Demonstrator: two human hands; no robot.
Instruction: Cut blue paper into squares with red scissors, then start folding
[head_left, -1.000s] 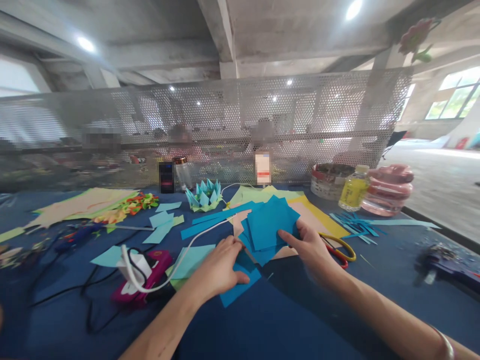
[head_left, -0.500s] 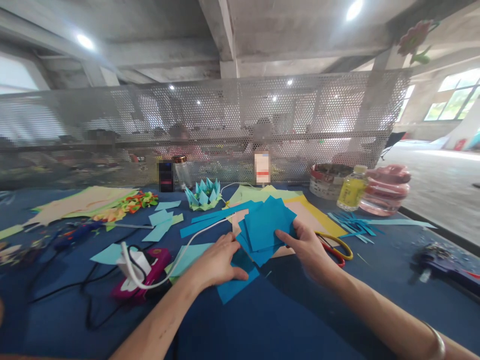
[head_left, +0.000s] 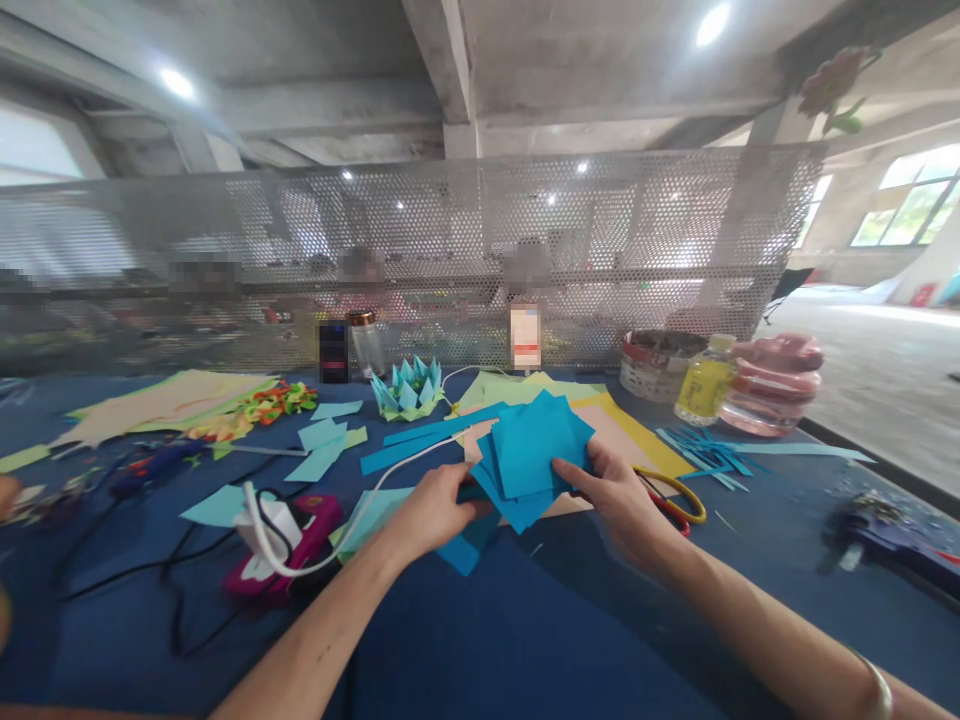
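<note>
Fanned blue paper squares [head_left: 532,450] are pinched at their right edge between the thumb and fingers of my right hand [head_left: 611,485]. My left hand [head_left: 442,508] is at the lower left of this stack, thumb and fingers closed on a darker blue sheet [head_left: 461,552] that slants down below the hand. Part of that sheet is hidden by the hand. Blue paper strips [head_left: 409,450] lie behind my left hand. Peach and yellow sheets [head_left: 637,435] lie under and behind the stack. Red-and-yellow-handled scissors [head_left: 679,500] rest beside my right hand.
A folded paper crown [head_left: 409,390] stands at the back. To the left are a magenta power strip [head_left: 319,535] with cables and a glue gun [head_left: 154,470]. At right sit a yellow bottle [head_left: 705,385], a pink jug [head_left: 776,385], cut blue strips [head_left: 709,455] and a dark tool [head_left: 892,530].
My left hand has risen slightly, and its thumb and fingers have come together on the lower blue sheet, which has lifted and shifted. My right hand and the fanned stack stay nearly in place.
</note>
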